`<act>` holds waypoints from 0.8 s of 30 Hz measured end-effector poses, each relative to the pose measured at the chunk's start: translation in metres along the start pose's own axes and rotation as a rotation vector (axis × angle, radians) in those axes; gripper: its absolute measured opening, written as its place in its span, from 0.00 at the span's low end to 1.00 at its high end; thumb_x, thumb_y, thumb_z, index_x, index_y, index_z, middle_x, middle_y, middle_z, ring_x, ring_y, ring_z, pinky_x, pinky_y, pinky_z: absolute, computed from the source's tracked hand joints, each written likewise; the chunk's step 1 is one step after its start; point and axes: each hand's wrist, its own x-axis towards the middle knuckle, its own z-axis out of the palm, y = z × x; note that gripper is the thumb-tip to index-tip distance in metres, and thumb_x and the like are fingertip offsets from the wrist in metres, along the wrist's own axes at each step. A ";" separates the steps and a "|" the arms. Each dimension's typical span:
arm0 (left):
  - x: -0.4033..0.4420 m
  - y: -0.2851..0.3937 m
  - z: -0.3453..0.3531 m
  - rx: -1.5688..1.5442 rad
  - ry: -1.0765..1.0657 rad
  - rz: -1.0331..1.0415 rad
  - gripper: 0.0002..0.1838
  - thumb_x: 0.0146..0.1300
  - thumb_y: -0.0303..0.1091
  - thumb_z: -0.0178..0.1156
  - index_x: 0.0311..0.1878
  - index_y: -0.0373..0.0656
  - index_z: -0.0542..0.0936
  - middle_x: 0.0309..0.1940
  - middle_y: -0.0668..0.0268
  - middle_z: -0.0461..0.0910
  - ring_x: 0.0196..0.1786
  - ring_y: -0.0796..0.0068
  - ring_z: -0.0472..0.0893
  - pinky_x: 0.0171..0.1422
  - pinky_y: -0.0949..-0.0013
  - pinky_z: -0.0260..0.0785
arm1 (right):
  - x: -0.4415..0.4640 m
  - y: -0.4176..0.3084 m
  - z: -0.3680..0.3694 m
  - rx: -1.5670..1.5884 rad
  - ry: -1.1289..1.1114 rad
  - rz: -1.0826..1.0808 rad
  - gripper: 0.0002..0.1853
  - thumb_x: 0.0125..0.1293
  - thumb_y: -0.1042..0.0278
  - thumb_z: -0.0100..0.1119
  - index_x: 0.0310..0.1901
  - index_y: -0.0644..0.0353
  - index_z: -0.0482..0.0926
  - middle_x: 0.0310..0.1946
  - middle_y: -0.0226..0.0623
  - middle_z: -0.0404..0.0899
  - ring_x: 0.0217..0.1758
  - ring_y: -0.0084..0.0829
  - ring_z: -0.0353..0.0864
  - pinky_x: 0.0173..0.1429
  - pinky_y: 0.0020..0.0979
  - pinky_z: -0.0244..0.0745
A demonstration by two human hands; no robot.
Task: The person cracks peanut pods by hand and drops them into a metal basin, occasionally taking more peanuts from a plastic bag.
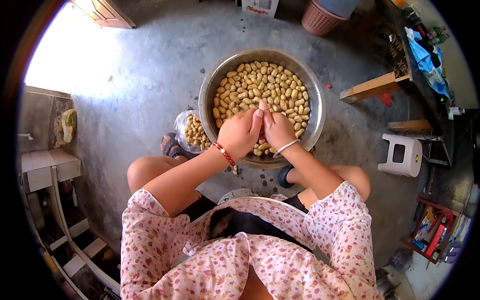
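Note:
A wide metal basin stands on the floor in front of me, with many unshelled peanuts spread across it. Over its near half, my left hand and my right hand meet, thumbs side by side and fingers curled closed. Whatever lies between them is hidden by the thumbs and fingers. A red beaded bracelet circles my left wrist, and a pale bangle is on the right one. Beside the basin on the left, a clear plastic bag holds more peanuts.
My sandalled feet flank the basin's near side. To the right are a light plastic stool, a wooden-legged table and a red rack. A pink basket and a white box stand at the back. Shelving lines the left.

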 end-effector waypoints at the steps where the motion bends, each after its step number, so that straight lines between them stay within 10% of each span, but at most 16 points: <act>1: 0.001 -0.002 0.002 0.081 0.026 0.065 0.20 0.71 0.43 0.43 0.31 0.37 0.74 0.25 0.51 0.77 0.32 0.48 0.78 0.35 0.55 0.70 | -0.005 -0.010 0.000 -0.080 0.048 -0.006 0.37 0.71 0.39 0.33 0.19 0.62 0.79 0.18 0.52 0.76 0.26 0.52 0.77 0.34 0.46 0.70; 10: 0.022 -0.010 0.009 -0.255 0.103 -0.228 0.22 0.71 0.44 0.42 0.26 0.39 0.73 0.15 0.52 0.72 0.18 0.50 0.72 0.27 0.54 0.66 | -0.003 -0.015 0.002 -0.414 0.493 -0.876 0.23 0.70 0.58 0.46 0.19 0.62 0.74 0.17 0.45 0.73 0.16 0.44 0.71 0.22 0.40 0.66; 14: 0.022 0.010 -0.011 -0.098 0.092 -0.076 0.19 0.71 0.45 0.44 0.30 0.40 0.73 0.19 0.54 0.74 0.19 0.49 0.72 0.27 0.54 0.67 | 0.001 -0.015 0.014 -0.159 0.507 -0.483 0.24 0.70 0.56 0.46 0.18 0.60 0.72 0.10 0.33 0.71 0.11 0.34 0.70 0.17 0.34 0.66; 17: 0.020 0.004 -0.003 0.039 0.159 0.267 0.19 0.70 0.44 0.44 0.33 0.37 0.75 0.25 0.51 0.78 0.22 0.46 0.74 0.28 0.53 0.67 | -0.005 -0.021 -0.002 0.754 0.010 0.149 0.27 0.72 0.54 0.44 0.17 0.61 0.72 0.09 0.33 0.69 0.09 0.29 0.68 0.12 0.30 0.61; 18: 0.021 0.003 -0.005 0.015 0.140 0.328 0.20 0.72 0.44 0.44 0.35 0.36 0.73 0.24 0.56 0.76 0.19 0.62 0.71 0.24 0.63 0.65 | -0.007 -0.027 -0.008 0.803 -0.069 0.201 0.27 0.72 0.51 0.43 0.19 0.61 0.70 0.11 0.31 0.67 0.10 0.24 0.67 0.09 0.26 0.57; 21: 0.016 0.021 -0.013 -0.611 -0.090 -0.222 0.20 0.73 0.45 0.43 0.34 0.37 0.73 0.22 0.65 0.74 0.20 0.77 0.71 0.24 0.70 0.65 | -0.011 -0.042 -0.022 0.833 -0.169 0.268 0.26 0.71 0.48 0.46 0.21 0.61 0.70 0.14 0.30 0.67 0.11 0.23 0.67 0.09 0.25 0.58; 24: 0.022 0.017 -0.023 -0.782 -0.086 -0.277 0.22 0.74 0.45 0.41 0.31 0.37 0.73 0.22 0.69 0.74 0.20 0.82 0.71 0.22 0.77 0.63 | -0.014 -0.043 -0.032 0.862 -0.262 0.170 0.26 0.70 0.43 0.46 0.21 0.56 0.66 0.15 0.32 0.67 0.12 0.22 0.67 0.10 0.21 0.53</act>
